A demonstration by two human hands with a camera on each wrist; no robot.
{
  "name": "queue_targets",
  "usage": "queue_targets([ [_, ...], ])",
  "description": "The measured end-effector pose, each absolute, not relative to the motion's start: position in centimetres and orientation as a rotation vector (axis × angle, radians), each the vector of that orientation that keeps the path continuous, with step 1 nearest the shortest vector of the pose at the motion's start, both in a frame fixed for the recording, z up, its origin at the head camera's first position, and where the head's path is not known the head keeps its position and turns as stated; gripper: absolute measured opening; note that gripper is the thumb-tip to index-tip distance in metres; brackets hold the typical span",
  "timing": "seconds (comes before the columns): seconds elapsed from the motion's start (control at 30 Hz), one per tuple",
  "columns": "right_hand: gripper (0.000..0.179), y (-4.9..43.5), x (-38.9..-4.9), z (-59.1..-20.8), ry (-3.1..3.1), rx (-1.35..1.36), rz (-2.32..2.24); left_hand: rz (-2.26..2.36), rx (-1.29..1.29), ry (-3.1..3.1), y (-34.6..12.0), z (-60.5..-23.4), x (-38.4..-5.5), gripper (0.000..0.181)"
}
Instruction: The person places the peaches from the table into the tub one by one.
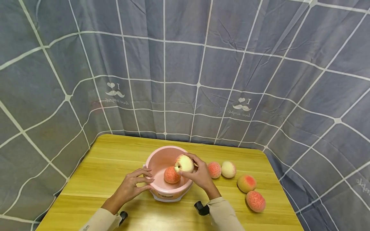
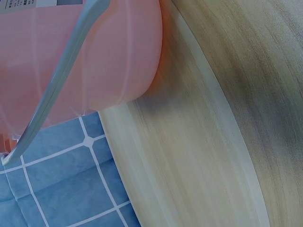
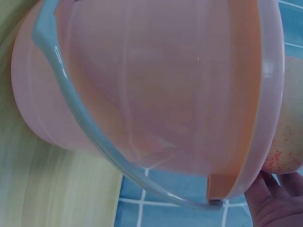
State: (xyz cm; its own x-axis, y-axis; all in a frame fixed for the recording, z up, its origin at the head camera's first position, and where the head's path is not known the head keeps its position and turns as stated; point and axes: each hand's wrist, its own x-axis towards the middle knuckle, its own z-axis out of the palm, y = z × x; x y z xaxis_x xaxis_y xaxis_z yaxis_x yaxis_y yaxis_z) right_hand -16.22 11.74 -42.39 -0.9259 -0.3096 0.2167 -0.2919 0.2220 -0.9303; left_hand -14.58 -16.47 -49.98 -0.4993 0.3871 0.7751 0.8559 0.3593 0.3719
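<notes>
In the head view a pink bucket (image 1: pixel 153 160) stands on the wooden table, with a reddish peach (image 1: pixel 171 175) inside. My left hand (image 1: pixel 131 186) holds the bucket's left rim, fingertips over the edge and thumb low beside it. A cream peach with red speckles (image 1: pixel 185 163) is gripped by my right hand (image 1: pixel 202 175) over the bucket's right side. The right wrist view shows that peach (image 3: pixel 288 127) beyond the rim, with fingers (image 3: pixel 272 198) against it. My left hand is out of sight in the left wrist view, which shows the bucket's side (image 2: pixel 113 56).
To the bucket's right on the table (image 1: pixel 110 160) lie a red peach (image 1: pixel 214 170), a cream peach (image 1: pixel 228 169), a yellow-orange peach (image 1: pixel 246 183) and another red peach (image 1: pixel 255 201). The bucket has a grey handle (image 3: pixel 90 127). A grey checked curtain (image 1: pixel 179 64) surrounds the table's back and sides.
</notes>
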Motion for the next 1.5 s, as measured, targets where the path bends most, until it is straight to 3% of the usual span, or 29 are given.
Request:
queue_targets([
  [0.83,0.063,11.06,-15.81,-42.57,2.41,-0.75,-1.741,-1.061,-1.075,-2.043,-16.44,-50.1,-14.56,0.018],
  [1.27,0.047,11.28,-16.19,-42.99,2.333,-0.809,-1.846,-1.056,-1.079,-2.03,-16.39,-50.0,-14.68,0.029],
  [1.5,0.043,11.32,-16.34,-43.3,2.296,-0.81,-1.888,-1.049,-1.078,-2.023,-16.41,-50.04,-14.69,0.022],
])
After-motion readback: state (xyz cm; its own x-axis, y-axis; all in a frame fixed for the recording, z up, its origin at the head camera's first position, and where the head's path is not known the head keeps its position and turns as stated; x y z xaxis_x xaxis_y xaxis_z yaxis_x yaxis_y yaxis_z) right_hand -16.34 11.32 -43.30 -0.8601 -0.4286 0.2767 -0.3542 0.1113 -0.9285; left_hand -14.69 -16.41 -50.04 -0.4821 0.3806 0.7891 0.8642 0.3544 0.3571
